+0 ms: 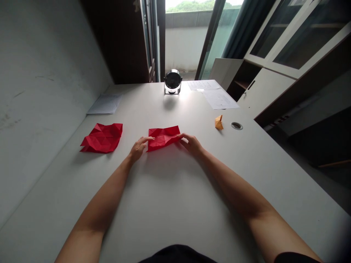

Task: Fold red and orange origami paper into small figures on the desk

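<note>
A creased red paper sheet (163, 137) lies on the white table (164, 197) between my hands, its surface marked by fold lines. My left hand (139, 147) is at the sheet's left edge, fingers stretched over it and touching the paper. At the right edge, my right hand (191, 143) pinches the paper between thumb and fingers, and that side is slightly raised. Farther left rests a second creased red paper (102, 138), with bent edges and no hand on it.
A small orange folded paper piece (218, 122) sits on the right, beside a round cable hole (236, 126). A small black and silver fan (173, 81) stands at the back. White papers (220, 98) lie back right, a white packet (104, 104) back left, near the wall.
</note>
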A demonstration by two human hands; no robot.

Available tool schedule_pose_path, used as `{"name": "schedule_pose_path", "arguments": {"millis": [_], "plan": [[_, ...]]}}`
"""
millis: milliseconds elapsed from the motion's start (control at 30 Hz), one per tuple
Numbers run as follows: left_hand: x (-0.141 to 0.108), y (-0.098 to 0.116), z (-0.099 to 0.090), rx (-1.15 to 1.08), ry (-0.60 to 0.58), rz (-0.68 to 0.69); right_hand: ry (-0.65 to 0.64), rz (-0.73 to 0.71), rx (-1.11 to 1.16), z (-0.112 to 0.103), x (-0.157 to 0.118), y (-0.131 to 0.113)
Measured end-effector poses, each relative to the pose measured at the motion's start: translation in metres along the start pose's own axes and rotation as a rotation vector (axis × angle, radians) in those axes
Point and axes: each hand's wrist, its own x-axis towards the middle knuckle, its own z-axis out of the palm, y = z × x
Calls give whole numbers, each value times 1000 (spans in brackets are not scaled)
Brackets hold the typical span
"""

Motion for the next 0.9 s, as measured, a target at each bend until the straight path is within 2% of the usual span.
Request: {"name": "schedule_pose_path", "arguments": {"millis": [100, 233, 333, 433, 600, 733, 900], "plan": [[-1, 5, 6, 2, 10, -12, 111, -62, 19, -5, 5, -1], [-1, 19, 16, 27, 50, 10, 214, -58, 234, -7, 12, -5], [-3, 31, 19, -69, 64, 19, 212, -7, 326, -5, 11, -11], [-4, 40, 20, -272, -23, 4, 176, 55, 346, -1, 8, -16], [-8, 47, 28, -586, -87, -106, 153, 126, 240, 3, 5, -14], [-9, 51, 36, -595, -121, -191, 210, 149, 169, 4, 6, -10], [-7, 47, 37, -645, -11, -334, 181, 203, 312, 4, 6, -13]]}}
